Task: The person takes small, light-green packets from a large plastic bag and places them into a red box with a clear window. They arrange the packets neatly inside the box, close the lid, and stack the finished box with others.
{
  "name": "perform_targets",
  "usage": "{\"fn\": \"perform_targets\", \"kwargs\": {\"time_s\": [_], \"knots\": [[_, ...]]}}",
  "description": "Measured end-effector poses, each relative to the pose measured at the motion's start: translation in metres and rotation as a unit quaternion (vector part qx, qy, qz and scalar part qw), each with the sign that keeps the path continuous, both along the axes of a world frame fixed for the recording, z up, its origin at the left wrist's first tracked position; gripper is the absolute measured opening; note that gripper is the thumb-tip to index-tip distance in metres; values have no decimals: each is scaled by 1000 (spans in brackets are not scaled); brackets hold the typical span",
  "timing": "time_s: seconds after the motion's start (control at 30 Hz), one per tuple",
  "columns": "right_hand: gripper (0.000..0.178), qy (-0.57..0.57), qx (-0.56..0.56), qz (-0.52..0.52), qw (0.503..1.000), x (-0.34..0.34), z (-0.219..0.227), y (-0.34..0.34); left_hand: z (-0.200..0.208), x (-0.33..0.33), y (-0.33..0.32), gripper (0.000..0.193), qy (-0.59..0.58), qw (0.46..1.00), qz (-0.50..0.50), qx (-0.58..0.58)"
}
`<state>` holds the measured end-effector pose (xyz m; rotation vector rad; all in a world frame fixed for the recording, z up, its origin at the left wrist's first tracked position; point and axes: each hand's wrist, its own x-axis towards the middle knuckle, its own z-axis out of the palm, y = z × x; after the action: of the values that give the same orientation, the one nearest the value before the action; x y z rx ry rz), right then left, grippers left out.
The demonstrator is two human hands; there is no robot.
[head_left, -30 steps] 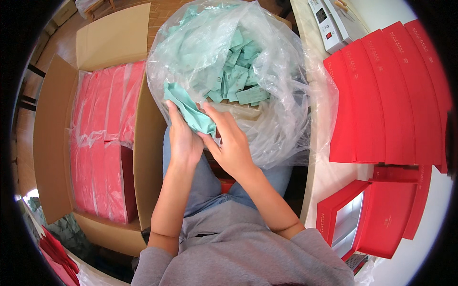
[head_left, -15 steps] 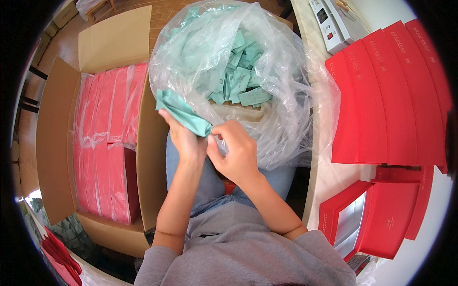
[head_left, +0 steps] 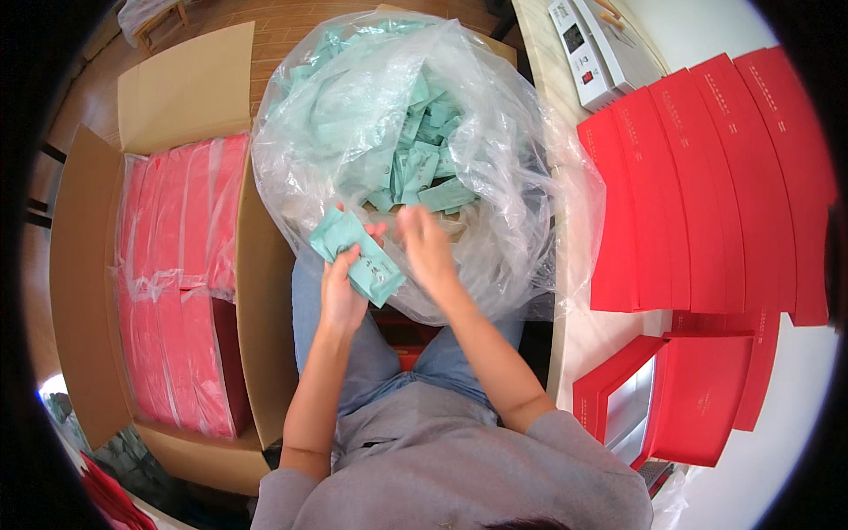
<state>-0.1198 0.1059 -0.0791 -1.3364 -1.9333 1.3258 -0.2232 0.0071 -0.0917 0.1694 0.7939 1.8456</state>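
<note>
Large clear plastic bag (head_left: 495,177) on lap, full of small teal sachets (head_left: 424,168). Open cardboard box (head_left: 84,265) at left, packed with wrapped red packs (head_left: 177,265). Left hand (head_left: 340,291) grips teal sachet stack (head_left: 358,256); right hand (head_left: 427,247), blurred, open-fingered, now off stack, at bag mouth. Flat red boxes (head_left: 707,185) right, cut off.

A small packing workplace. A carton (head_left: 88,291) of wrapped red boxes sits left on a wooden floor (head_left: 291,18). Right, a table (head_left: 565,344) carries stacked red boxes (head_left: 707,185); a clear bag (head_left: 495,177) holds green sachets.
</note>
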Motion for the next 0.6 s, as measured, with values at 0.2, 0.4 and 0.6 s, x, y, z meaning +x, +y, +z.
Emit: {"fn": "perform_targets", "kwargs": {"time_s": [0.2,0.4,0.6], "knots": [[74,-129,251,-92,955,-25,-84,114,-27,-4,-8,63,17,998,-29,-60],[63,-53,139,-22,989,-23,-48,124,-13,-4,-14,67,136,983,-55,-113],[46,101,-124,102,982,-1,43,28,-5,-13,1,79,232,964,-92,-88]]}}
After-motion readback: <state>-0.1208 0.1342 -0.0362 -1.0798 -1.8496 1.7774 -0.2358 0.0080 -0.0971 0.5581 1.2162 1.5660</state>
